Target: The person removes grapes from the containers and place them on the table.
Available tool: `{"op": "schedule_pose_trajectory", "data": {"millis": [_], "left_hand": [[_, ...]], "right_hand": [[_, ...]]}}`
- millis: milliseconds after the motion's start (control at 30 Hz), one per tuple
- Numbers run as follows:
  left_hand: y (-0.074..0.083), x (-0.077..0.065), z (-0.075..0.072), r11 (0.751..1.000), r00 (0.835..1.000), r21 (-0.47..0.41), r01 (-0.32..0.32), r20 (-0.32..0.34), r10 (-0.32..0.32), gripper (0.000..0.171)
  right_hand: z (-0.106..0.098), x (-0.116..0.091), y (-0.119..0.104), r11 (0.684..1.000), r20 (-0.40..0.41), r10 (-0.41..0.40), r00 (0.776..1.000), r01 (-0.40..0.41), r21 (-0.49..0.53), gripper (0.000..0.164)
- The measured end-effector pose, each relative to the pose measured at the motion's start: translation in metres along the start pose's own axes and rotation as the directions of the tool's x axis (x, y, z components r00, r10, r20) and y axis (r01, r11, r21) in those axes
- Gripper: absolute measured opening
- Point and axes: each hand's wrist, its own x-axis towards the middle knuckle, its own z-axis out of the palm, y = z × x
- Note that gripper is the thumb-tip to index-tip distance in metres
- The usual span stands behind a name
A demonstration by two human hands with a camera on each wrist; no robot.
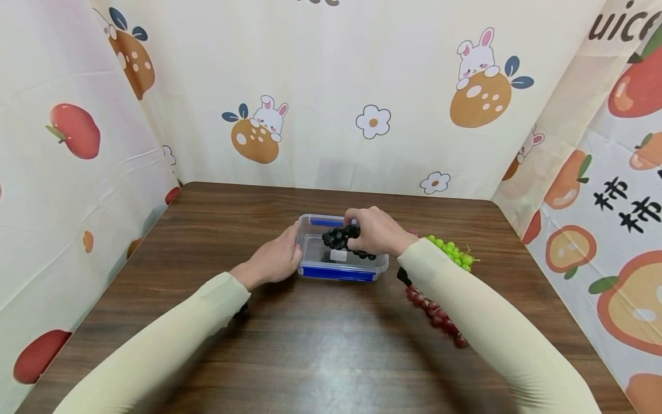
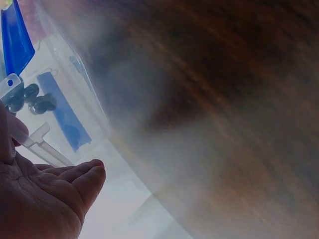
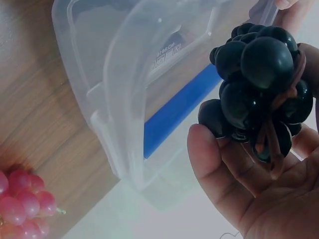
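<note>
A clear plastic food container [image 1: 314, 248] with blue clips [image 1: 338, 273] sits on the wooden table. My right hand [image 1: 380, 231] grips a bunch of black grapes [image 1: 338, 237] over the container's inside. The right wrist view shows the dark, glossy grapes [image 3: 266, 62] cradled between thumb and fingers, a brown stem running along them. At the container's left side, my left hand [image 1: 274, 256] touches the wall with its fingers extended. In the left wrist view, the left fingers [image 2: 89, 181] lie straight beside a translucent clip, and some dark grapes [image 2: 37, 99] show through the plastic.
Green grapes [image 1: 451, 250] lie right of the container, partly behind my right sleeve. Red grapes [image 1: 434, 313] stretch nearer to me, below that forearm; pinkish grapes [image 3: 22, 204] show in the right wrist view. A patterned curtain [image 1: 331, 69] borders the table [image 1: 320, 345] at the back.
</note>
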Motion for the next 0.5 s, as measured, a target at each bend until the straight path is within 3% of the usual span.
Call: {"op": "schedule_pose_trajectory", "data": {"millis": [500], "left_hand": [[-0.0002,0.0003,0.0004,1.0,1.0,-0.002,0.004,-0.008,-0.004,0.068]], "right_hand": [[-0.0076,-0.0098,0.0028,1.0,-0.066,0.009,0.998,-0.009,0.0,0.028]]}}
